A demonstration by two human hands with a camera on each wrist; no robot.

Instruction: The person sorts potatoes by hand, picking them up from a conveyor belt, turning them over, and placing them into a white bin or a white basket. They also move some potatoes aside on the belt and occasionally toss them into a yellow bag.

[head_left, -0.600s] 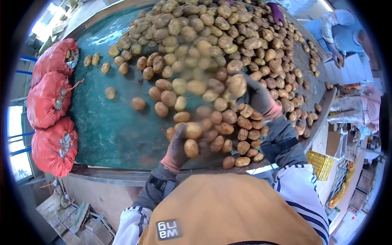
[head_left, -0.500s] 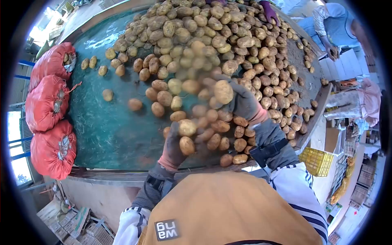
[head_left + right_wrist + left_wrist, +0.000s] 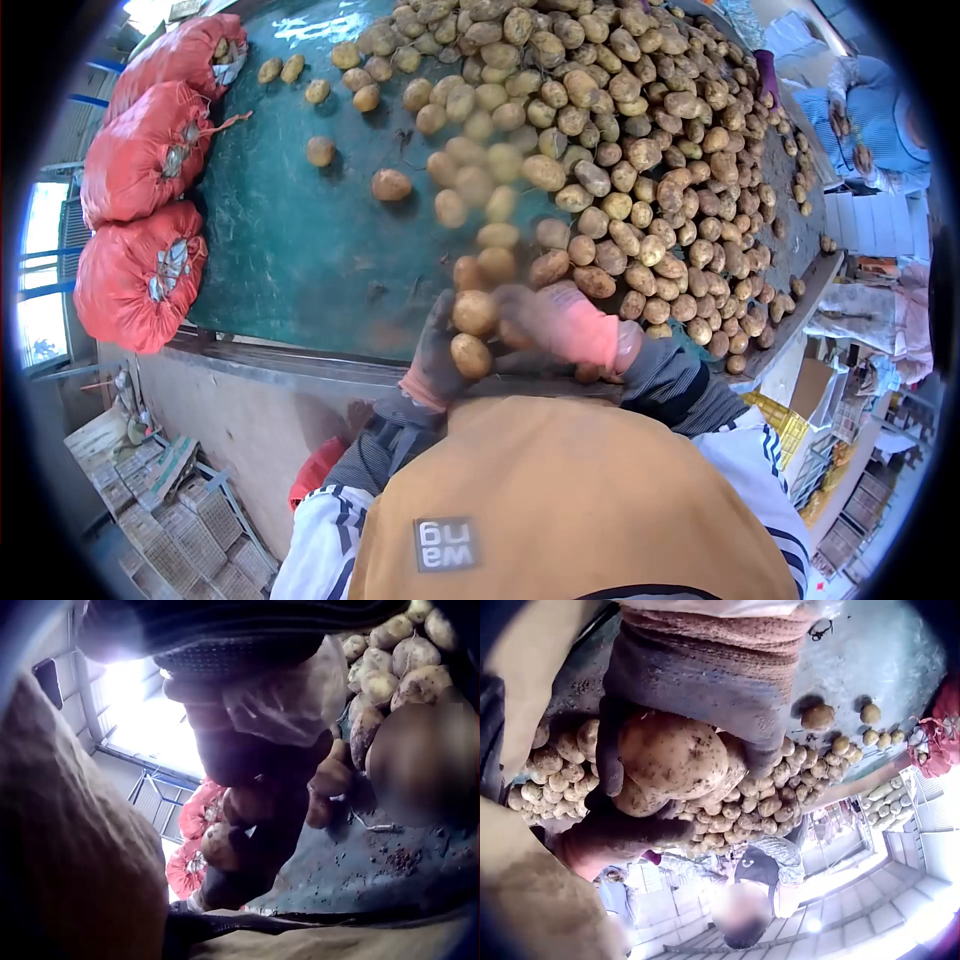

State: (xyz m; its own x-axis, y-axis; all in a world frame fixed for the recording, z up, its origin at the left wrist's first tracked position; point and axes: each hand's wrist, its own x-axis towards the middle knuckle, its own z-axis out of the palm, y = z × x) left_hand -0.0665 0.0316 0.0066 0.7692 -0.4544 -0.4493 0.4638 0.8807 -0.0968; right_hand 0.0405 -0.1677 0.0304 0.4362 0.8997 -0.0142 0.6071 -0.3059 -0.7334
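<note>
My left hand (image 3: 432, 350), in a dark glove with a pink cuff, grips several potatoes close to the table's front edge. Two of them, an upper potato (image 3: 474, 313) and a lower potato (image 3: 470, 356), show beside its thumb. In the left wrist view a large dirt-specked potato (image 3: 675, 754) lies between the gloved fingers, with more potatoes behind it. My right hand (image 3: 570, 325), blurred, has come up against the left one and holds a potato (image 3: 515, 335) that its fingers partly hide. Beyond both hands spreads a big heap of potatoes (image 3: 640, 150).
The heap lies on a green-covered table (image 3: 290, 240) with a raised edge. Three red mesh sacks (image 3: 140, 155) stand along its left side. A purple glove (image 3: 767, 78) reaches in at the far right, and another person (image 3: 870, 110) sits beyond. A yellow crate (image 3: 780, 415) is at lower right.
My right hand has come from the heap with a potato, moving toward me and the left hand. The head view has shifted, and fewer potatoes lie near the front edge. The left hand keeps its grip.
</note>
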